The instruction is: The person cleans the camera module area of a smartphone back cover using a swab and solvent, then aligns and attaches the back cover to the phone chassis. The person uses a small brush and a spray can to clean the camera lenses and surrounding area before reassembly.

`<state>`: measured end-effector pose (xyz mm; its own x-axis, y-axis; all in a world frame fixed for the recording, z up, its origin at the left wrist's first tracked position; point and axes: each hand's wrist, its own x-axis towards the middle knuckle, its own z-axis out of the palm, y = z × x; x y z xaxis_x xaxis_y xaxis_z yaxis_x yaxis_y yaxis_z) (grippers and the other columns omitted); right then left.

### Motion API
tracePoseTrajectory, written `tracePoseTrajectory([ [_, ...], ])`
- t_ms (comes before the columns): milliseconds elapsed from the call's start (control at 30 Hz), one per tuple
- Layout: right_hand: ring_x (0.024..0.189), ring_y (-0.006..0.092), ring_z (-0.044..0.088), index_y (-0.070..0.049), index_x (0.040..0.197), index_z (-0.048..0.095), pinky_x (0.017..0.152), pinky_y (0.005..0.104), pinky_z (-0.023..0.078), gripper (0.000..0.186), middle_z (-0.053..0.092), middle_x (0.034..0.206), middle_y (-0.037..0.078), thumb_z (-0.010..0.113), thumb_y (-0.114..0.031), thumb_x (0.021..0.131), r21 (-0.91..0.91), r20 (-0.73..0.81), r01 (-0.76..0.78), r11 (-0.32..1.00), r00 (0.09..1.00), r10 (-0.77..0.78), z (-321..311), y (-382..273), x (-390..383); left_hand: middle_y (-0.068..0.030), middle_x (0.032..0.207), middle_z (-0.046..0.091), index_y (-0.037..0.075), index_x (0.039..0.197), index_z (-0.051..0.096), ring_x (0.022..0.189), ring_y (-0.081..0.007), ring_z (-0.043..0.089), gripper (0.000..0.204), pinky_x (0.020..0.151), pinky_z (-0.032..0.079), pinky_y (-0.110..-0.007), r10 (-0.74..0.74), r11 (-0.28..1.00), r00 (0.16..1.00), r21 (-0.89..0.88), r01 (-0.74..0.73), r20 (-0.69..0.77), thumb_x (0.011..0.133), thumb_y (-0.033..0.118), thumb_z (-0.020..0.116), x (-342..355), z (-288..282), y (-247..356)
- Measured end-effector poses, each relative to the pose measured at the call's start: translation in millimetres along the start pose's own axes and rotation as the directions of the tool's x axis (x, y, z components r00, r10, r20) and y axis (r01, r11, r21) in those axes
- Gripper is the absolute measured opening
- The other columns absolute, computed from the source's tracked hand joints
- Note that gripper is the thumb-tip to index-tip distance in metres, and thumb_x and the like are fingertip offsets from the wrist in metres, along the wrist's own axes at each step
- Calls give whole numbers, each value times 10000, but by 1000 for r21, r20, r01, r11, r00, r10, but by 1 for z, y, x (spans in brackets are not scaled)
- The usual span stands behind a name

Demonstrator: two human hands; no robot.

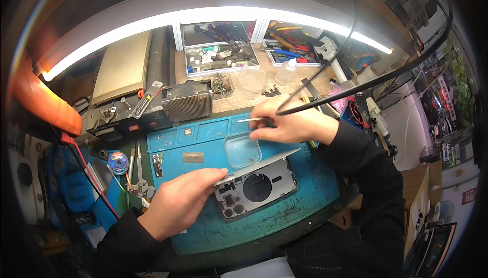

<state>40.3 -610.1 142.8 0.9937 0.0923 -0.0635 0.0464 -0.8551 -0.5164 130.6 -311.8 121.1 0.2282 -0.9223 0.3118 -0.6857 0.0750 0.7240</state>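
My left hand (178,199) grips the left end of a thin, pale phone panel (269,161), which stands tilted and shows mostly its edge. Right below that panel, a grey phone housing (283,180) lies on the blue mat, with a large dark round area and camera openings at its left end. My right hand (295,121) pinches a slim metal tool (248,120), its tip pointing left; whether it is a pair of tweezers I cannot tell. Beneath my right fingers sits a small clear tray (227,151) with tiny bits in it.
The blue work mat (254,235) has moulded compartments along its far side. A grey metal plate (193,157) lies on it. Behind are a finned metal block (188,106), a white squeeze bottle (285,72) and tool bins (221,68). A black cable (376,82) arches over my right hand.
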Motion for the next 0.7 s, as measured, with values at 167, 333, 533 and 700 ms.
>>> tracePoseTrajectory([
  [167, 727, 270, 728, -7, 885, 706, 673, 355, 563, 178, 725, 783, 140, 738, -176, 843, 49, -16, -15, 999, 1000, 15, 12, -6, 14, -149, 1150, 705, 27, 1273, 623, 1021, -317, 705, 410, 848, 593, -373, 49, 999, 999, 14, -49, 14, 874, -53, 673, -2, -1, -4],
  [333, 674, 250, 712, -27, 870, 711, 643, 350, 555, 175, 719, 766, 122, 742, -196, 834, 32, -124, -84, 996, 988, 87, 4, -4, 15, -145, 1153, 706, 20, 1265, 627, 1023, -316, 705, 394, 846, 595, -372, 76, 997, 997, 16, -77, 27, 880, -57, 663, -2, -2, -7],
  [533, 677, 266, 705, -37, 855, 709, 641, 362, 548, 185, 714, 767, 121, 737, -219, 842, -44, -182, -151, 988, 973, 141, -2, 4, 8, -157, 1178, 700, 15, 1264, 627, 1034, -318, 703, 389, 859, 592, -371, 62, 998, 997, 0, -62, 36, 886, -77, 643, -1, -2, -5],
  [700, 759, 340, 711, -10, 866, 699, 699, 403, 552, 215, 706, 783, 182, 673, -223, 848, -106, -252, -191, 976, 955, 159, -20, 20, -27, -169, 1189, 698, 8, 1274, 618, 1049, -338, 699, 403, 882, 585, -382, 29, 999, 999, 15, -30, 29, 884, -92, 634, -2, -2, -3],
])
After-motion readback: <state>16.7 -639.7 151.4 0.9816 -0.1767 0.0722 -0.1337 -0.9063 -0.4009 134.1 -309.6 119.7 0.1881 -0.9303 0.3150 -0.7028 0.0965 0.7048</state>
